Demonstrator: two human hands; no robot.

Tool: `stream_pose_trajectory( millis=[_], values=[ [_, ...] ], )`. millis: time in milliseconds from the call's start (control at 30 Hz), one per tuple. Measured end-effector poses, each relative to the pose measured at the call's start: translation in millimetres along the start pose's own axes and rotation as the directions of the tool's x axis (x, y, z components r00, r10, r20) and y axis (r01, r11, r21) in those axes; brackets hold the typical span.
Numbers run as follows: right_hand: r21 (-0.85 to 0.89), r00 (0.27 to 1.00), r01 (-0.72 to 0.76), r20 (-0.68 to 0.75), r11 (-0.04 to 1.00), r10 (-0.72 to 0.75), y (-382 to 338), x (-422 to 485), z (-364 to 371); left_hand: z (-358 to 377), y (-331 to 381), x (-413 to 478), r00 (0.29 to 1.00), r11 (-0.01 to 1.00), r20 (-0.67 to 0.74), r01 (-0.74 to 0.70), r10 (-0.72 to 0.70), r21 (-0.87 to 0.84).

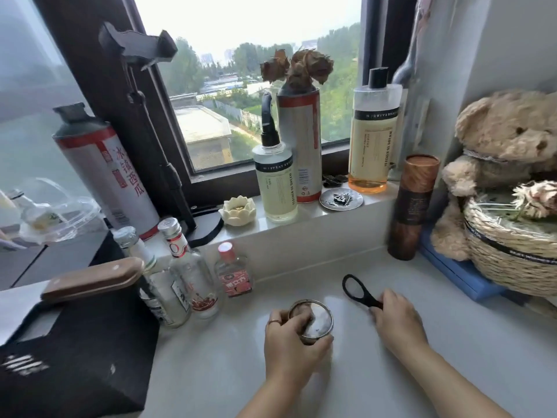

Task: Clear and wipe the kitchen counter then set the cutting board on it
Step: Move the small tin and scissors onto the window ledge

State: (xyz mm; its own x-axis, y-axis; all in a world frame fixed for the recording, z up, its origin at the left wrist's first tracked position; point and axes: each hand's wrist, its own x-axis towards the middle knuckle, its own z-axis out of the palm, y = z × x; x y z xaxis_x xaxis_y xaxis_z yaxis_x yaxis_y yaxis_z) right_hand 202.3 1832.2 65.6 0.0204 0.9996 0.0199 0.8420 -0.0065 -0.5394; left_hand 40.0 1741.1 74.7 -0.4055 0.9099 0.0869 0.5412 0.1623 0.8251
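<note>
You're gripping the metal-lidded jar point(316, 322) w/ your left hand point(289, 342) on the counter point(211, 357); just right, your right hand point(394, 321) is holding the black scissors point(369, 300).

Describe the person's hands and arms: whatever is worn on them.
No gloves. The left hand wears one thin, gold-toned ring; the right hand shows no ring. The left arm and right arm are uncovered as far as the frame shows: no sleeve, watch or bracelet in view.
</note>
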Motion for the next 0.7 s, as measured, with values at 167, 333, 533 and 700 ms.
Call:
stream_pose_trajectory(
  millis=[167, 333, 533, 700],
  values=[
    [0.378, 0.999, 0.010, 0.029, 0.926, -0.023, -36, -49, -22, -66, 4, -46, 0.988, 0.992, -0.107, -0.117, 0.111, -0.050],
    [0.714, 0.988, 0.044, 0.075, 0.699, -0.138, -120, -90, -57, -166, 29, -79, 0.936, 0.969, -0.272, -0.243, 0.224, -0.040],
    [0.863, 0.940, 0.082, 0.100, 0.499, -0.327, -240, -118, -86, -317, 53, -78, 0.842, 0.965, -0.473, -0.246, 0.259, 0.091],
    [0.797, 0.890, 0.150, 0.150, 0.585, -0.431, -337, -131, -67, -394, 18, -36, 0.850, 0.987, -0.522, 0.013, 0.073, 0.159]
  ],
)
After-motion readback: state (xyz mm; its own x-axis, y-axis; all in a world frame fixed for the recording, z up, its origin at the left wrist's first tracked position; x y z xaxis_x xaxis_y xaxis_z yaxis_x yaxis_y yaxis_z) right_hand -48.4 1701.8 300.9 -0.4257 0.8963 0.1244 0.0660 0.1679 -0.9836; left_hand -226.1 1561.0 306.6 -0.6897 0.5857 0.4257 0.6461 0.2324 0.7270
